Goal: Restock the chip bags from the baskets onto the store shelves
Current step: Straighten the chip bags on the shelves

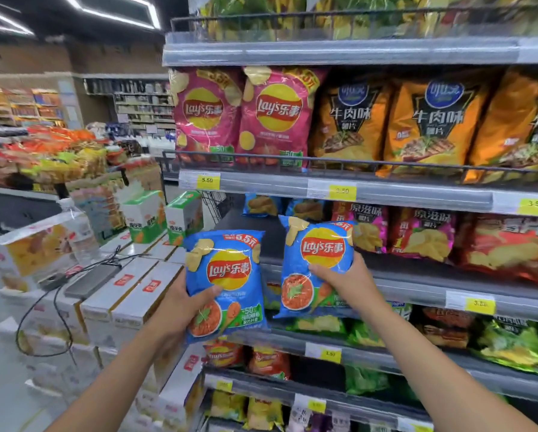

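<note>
**Two blue Lay's bags held up at the shelving**

Grips the left blue Lay's bag (227,285) in the left hand (183,302), thumb across the lower front, fingers tucked behind. Holds it upright, straight below the 5.50 price tag (207,180), out in front of the shelving.

Clasps the right blue Lay's bag (316,266) in the right hand (345,275), thumb pressed on the front, fingers wrapped round the right edge. Holds it slightly tilted, below and right of the tag, top corner up against the dark gap (230,213) under the tag. Perhaps brushes the shelf lip at the bottom corner; too blurred to say.

Shows more blue bags (263,204) at the back of that gap, just below and right of the tag. Shows pink Lay's bags (246,116) standing directly above the tag, orange beef-flavour bags (417,120) further right of them. Shows magenta bags (417,229) below and well right of the tag, beside the right-hand bag.

Shows stacked white cartons (130,294) below and left of the tag, a water bottle (80,232) and a black cable (43,307) on top of them.
</note>
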`<state>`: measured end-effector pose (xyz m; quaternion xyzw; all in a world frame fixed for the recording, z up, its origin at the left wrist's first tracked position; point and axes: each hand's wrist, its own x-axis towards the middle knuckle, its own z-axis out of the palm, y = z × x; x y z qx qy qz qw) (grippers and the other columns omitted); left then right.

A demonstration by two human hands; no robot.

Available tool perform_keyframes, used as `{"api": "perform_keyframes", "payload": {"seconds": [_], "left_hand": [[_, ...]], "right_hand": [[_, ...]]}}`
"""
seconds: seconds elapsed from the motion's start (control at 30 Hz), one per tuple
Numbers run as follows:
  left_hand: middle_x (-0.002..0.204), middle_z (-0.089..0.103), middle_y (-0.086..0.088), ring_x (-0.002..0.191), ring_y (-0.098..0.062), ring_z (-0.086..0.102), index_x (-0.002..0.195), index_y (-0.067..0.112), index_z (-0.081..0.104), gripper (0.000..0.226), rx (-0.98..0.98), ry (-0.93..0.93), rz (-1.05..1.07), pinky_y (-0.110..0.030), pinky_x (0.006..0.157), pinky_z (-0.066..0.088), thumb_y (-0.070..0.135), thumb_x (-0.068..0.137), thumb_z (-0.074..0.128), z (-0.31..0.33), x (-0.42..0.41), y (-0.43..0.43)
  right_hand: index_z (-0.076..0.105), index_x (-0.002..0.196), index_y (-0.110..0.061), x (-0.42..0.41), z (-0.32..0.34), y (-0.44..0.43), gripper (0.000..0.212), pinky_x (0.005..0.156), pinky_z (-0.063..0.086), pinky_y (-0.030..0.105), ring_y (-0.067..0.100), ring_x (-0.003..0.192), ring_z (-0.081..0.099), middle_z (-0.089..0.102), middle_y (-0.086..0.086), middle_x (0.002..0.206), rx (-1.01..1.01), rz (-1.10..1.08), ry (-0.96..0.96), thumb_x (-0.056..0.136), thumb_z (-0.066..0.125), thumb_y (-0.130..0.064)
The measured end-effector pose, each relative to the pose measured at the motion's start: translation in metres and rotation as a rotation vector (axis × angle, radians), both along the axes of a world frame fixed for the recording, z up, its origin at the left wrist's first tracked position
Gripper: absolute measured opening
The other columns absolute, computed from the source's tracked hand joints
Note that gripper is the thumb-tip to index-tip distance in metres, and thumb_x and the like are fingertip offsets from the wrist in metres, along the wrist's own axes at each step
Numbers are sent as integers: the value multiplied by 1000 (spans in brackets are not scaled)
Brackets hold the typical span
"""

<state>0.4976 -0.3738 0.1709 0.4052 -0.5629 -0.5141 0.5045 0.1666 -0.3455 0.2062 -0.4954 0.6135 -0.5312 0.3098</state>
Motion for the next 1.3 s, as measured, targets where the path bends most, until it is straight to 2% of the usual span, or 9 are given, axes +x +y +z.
{"api": "perform_keyframes", "payload": {"seconds": [0.2, 0.33, 0.43, 0.53, 0.73, 0.87, 0.97, 1.13, 1.3], "left_hand": [[119, 77, -2, 106, -27, 76, 132, 25, 61, 48, -41, -39, -39, -49, 92, 59, 13, 89, 79, 8, 16, -71], [112, 79, 2, 100, -23, 77, 127, 25, 63, 43, -58, -42, -97, -47, 89, 60, 13, 89, 79, 15, 17, -105], [113, 79, -4, 102, -29, 76, 130, 19, 62, 51, -35, 0, -128, -43, 83, 61, 19, 83, 83, 22, 15, -123], [110, 80, -3, 99, -27, 77, 124, 22, 65, 83, -45, 8, -154, -39, 78, 63, 52, 55, 99, 27, 13, -133], [116, 78, -7, 100, -31, 77, 130, 23, 60, 57, -8, 64, -225, -41, 76, 65, 25, 80, 86, 26, 12, -144], [114, 79, -4, 97, -29, 78, 129, 25, 61, 110, -34, 39, -231, -34, 69, 65, 62, 33, 101, 30, 14, -143], [114, 79, -4, 98, -30, 78, 129, 25, 61, 111, -58, 38, -227, -35, 70, 65, 64, 34, 101, 28, 15, -144], [110, 80, -1, 95, -27, 78, 129, 23, 61, 55, -28, 47, -258, -29, 66, 63, 26, 80, 86, 26, 15, -144], [108, 80, -1, 96, -30, 78, 124, 26, 63, 97, -38, 19, -230, -32, 66, 64, 60, 41, 100, 28, 14, -143]], "right_hand": [[55, 124, -21, 24, 21, -44, 84, 95, 55, 41, 15, 105, 67, 70, -7, 116, 21, -155, -41, 59, 94, -58], [38, 142, -11, 35, 26, -66, 109, 99, 48, 41, 23, 121, 57, 56, 0, 133, 112, -205, -39, 62, 90, -64], [50, 136, -11, 37, 31, -79, 120, 96, 50, 41, 21, 115, 61, 63, 0, 130, 164, -212, -38, 45, 87, -80], [63, 116, -12, 39, 44, -89, 81, 88, 45, 36, 15, 96, 62, 67, 1, 117, 151, -224, -66, 63, 87, -67], [29, 156, -4, 42, 56, -120, 110, 119, 35, 45, 32, 145, 40, 39, 14, 160, 177, -215, -50, 78, 79, -63], [58, 138, -1, 46, 46, -123, 82, 105, 46, 35, 30, 130, 58, 61, 14, 140, 363, -148, 157, 83, 75, -60], [57, 141, -7, 40, 32, -126, 89, 100, 47, 34, 29, 127, 60, 62, 13, 137, 396, -131, 258, 76, 78, -64], [45, 150, -19, 34, 35, -126, 118, 110, 43, 39, 28, 134, 53, 54, 3, 146, 450, -155, 480, 59, 69, -90], [39, 145, -28, 20, 27, -158, 136, 85, 60, 43, 23, 104, 69, 61, -3, 137, 333, -115, 604, 34, 67, -101]]}}
